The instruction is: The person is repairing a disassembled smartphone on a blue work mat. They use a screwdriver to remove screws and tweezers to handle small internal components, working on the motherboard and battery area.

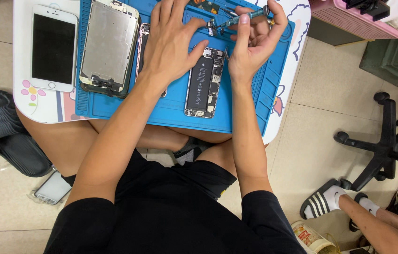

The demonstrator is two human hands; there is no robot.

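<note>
My right hand (255, 40) pinches the screwdriver (239, 19); my left hand (173, 40) lies flat on the mat (170, 110), beside the opened phone (203, 82). I judge a slipped tip could gouge its board.

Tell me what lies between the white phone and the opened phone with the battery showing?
In the head view, between the white phone and the opened phone lie a removed screen panel, back side up, and the left hand pressing on another phone body.

Matt blue rubbery mat (170, 110); glossy glass phone (53, 48)
</note>
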